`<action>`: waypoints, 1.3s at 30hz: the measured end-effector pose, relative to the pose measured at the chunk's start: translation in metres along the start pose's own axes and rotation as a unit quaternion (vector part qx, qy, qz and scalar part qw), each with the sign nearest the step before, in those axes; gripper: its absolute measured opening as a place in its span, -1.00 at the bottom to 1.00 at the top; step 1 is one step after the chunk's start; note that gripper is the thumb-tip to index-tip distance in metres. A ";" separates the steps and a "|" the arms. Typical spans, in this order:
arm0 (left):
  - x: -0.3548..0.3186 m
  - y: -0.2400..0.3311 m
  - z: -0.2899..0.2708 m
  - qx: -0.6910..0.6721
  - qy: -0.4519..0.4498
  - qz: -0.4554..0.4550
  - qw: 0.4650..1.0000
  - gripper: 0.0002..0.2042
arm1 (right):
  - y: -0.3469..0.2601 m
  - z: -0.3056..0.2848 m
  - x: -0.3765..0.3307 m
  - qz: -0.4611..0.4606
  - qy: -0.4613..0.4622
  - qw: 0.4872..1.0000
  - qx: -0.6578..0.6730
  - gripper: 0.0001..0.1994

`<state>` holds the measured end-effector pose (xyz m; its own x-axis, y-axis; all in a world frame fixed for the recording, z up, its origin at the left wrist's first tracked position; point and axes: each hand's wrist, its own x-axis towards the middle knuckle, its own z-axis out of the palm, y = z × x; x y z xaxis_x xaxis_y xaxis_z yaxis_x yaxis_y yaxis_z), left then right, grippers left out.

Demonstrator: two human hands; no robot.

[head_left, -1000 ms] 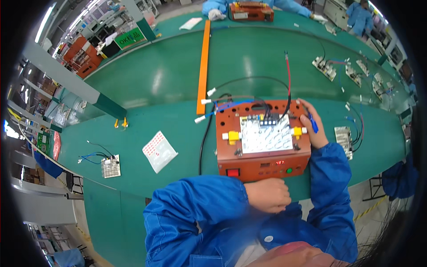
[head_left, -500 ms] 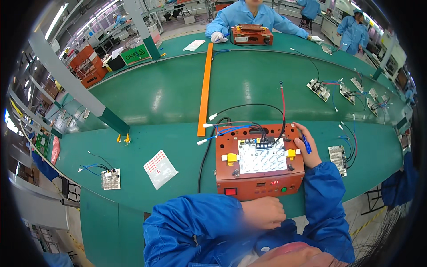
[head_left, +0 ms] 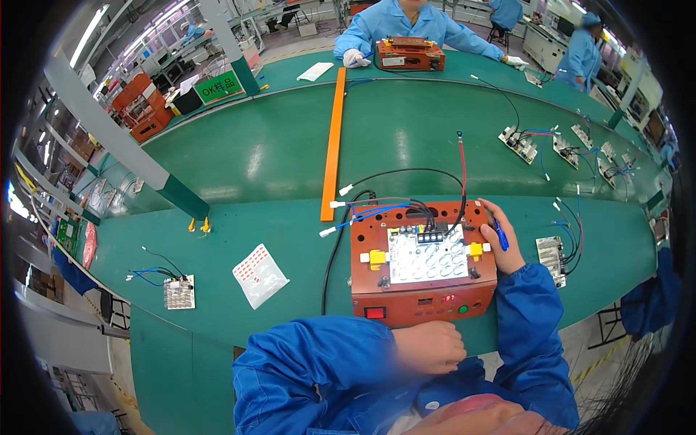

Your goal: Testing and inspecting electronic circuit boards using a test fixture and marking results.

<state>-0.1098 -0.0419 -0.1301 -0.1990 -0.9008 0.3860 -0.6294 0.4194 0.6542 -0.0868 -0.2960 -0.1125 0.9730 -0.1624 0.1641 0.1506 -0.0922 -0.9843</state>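
A reddish-brown test box stands right in front of me, with a lit red display and a red switch on its front. On its top lies a white-faced circuit board between two yellow clamps; black, blue and red leads run out from the board's far side. My right hand rests against the box's right side, a blue pen held between its fingers. In front of the box my left hand lies with curled fingers, near the lower front edge, and nothing shows in it.
A board with leads and a printed plastic bag lie to the left. Another board is on the right. An orange strip crosses the green bench. Several boards lie far right. Opposite, a gloved co-worker sits behind a similar box.
My hands, the box and its board have stayed put. In the background at the far right, a standing person has turned and shifted slightly.
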 end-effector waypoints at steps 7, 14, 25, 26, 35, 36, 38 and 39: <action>0.000 -0.002 0.000 0.003 0.001 0.003 1.000 -0.82 | 0.004 0.000 0.004 -0.008 0.003 1.000 -0.013 -0.45; 0.001 -0.010 0.002 0.015 0.026 0.018 0.999 -0.82 | -0.010 -0.011 0.000 -0.117 0.137 0.977 -0.116 -0.54; -0.005 -0.002 0.017 0.062 0.030 0.066 0.995 -0.85 | -0.074 0.095 -0.092 0.011 -0.155 0.987 0.050 -0.10; -0.004 0.000 0.016 0.060 0.028 0.068 0.995 -0.85 | -0.067 0.099 -0.087 -0.031 -0.194 0.980 0.032 -0.10; -0.003 0.001 0.008 -0.001 -0.016 0.024 1.000 -0.88 | -0.053 0.100 -0.085 -0.038 -0.219 0.975 -0.014 -0.06; -0.003 -0.002 0.014 0.016 0.015 0.042 0.999 -0.87 | -0.051 0.098 -0.088 -0.033 -0.198 0.980 -0.001 -0.06; -0.003 -0.002 0.014 0.033 0.045 0.060 0.997 -0.87 | -0.054 0.094 -0.093 -0.015 -0.183 0.983 0.011 -0.07; -0.004 -0.001 0.014 0.040 0.038 0.049 0.997 -0.86 | -0.055 0.091 -0.096 0.003 -0.168 0.986 0.022 -0.08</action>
<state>-0.1190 -0.0401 -0.1414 -0.2066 -0.8435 0.4957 -0.6690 0.4915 0.5576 -0.1727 -0.1854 -0.0797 0.9758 0.1727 0.1344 0.1447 -0.0486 -0.9883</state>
